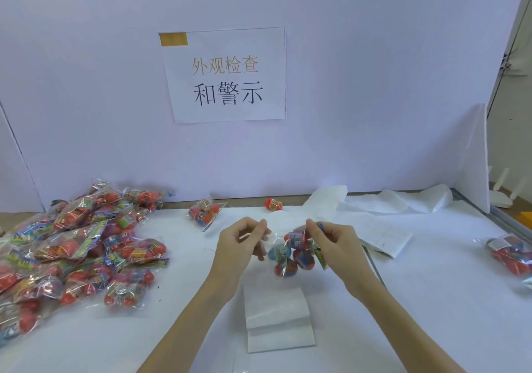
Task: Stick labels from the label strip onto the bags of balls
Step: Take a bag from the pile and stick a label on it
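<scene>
My right hand (pixel 335 243) pinches the top of a clear bag of red and blue balls (pixel 293 253) and holds it above the white table (pixel 431 300). Just left of it, my left hand (pixel 243 241) has thumb and forefinger pinched together on something small; whether that is a label or the bag's edge, I cannot tell. A folded white strip of label backing (pixel 277 319) lies on the table under the hands. A large pile of ball bags (pixel 74 248) covers the left side.
One bag (pixel 205 212) and a loose red ball (pixel 273 204) lie near the back wall. Another bag (pixel 511 253) sits at the right edge. White paper sheets (pixel 383 222) spread at back right. A white partition with a paper sign (pixel 227 74) stands behind.
</scene>
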A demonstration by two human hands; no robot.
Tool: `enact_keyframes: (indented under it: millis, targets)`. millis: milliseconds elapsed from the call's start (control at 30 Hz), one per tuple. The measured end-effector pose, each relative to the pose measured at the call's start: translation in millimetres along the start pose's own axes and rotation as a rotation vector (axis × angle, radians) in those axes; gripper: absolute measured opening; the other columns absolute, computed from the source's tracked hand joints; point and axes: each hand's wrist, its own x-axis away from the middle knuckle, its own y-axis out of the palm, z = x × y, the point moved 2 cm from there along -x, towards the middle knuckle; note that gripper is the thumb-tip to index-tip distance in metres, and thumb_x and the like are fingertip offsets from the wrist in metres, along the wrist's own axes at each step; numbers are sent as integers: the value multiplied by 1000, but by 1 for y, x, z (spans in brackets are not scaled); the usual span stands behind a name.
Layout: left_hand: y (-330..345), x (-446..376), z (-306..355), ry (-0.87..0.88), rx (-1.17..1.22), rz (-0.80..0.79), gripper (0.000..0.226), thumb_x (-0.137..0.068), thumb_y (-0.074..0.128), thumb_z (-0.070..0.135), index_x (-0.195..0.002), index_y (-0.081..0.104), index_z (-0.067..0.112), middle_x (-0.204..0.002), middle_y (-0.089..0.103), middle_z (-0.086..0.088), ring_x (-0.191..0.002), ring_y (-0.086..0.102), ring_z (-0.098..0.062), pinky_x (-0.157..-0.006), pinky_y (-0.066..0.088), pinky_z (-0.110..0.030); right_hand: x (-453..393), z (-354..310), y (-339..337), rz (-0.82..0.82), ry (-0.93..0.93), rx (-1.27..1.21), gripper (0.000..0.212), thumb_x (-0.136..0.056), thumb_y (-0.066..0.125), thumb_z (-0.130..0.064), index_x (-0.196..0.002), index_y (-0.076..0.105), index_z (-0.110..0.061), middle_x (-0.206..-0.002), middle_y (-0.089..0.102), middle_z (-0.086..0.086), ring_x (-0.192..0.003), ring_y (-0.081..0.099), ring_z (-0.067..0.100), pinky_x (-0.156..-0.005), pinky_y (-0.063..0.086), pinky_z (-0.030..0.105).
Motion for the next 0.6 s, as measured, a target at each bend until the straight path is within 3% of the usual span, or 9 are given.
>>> enact_keyframes:
  millis: [100, 167, 267, 367, 467, 600]
  targets:
    - [-10, -4, 3, 27, -12, 80, 30, -99, 63, 36, -90, 73, 10, -75, 69, 2, -61, 63, -17, -58, 56, -26, -4, -2, -11, 105, 34, -71, 42, -103, 62, -39, -67, 79, -26, -59, 66, -1, -54, 57, 5, -47, 44, 18]
    - [-8, -5, 3, 0, -41, -14, 41, -91, 60, 52, -97, 76, 15, -79, 70, 3, -66, 66, -16, -61, 58, -26, -5, -4, -15, 116, 46, -78, 43, -103, 63, -38, -63, 78, -31, -55, 64, -8, -49, 54, 2, -42, 38, 13]
    - [4, 0, -1, -43, -112, -157, 48, -77, 65, 62, -102, 78, 22, -83, 74, 8, -71, 69, -15, -64, 60, -28, -5, -2, -12, 113, 68, -9, 39, -102, 65, -39, -70, 77, -20, -65, 73, 0, -57, 66, 4, -44, 43, 13]
    - [8, 1, -6, -29, -164, -158, 28, -83, 74, 49, -91, 79, 22, -81, 75, 3, -67, 67, -15, -63, 61, -31, -3, 0, -6, 61, 38, 63, 43, -102, 63, -41, -77, 73, -8, -67, 71, 5, -61, 66, 11, -52, 51, 22]
    - [4, -2, -7, -6, -157, -110, 14, -95, 74, 25, -86, 77, 15, -79, 74, -3, -63, 65, -19, -63, 60, -34, -3, 1, -5, 47, 9, 103, 48, -105, 58, -40, -76, 70, -4, -57, 59, 1, -52, 49, 11, -47, 39, 21]
    - [6, 1, -7, 14, -164, -20, 15, -99, 69, 16, -87, 72, 8, -81, 74, -4, -65, 73, -17, -60, 56, -21, 0, 0, 4, -1, 43, 3, 39, -105, 56, -45, -87, 77, -18, -75, 76, -1, -70, 73, 11, -59, 56, 18]
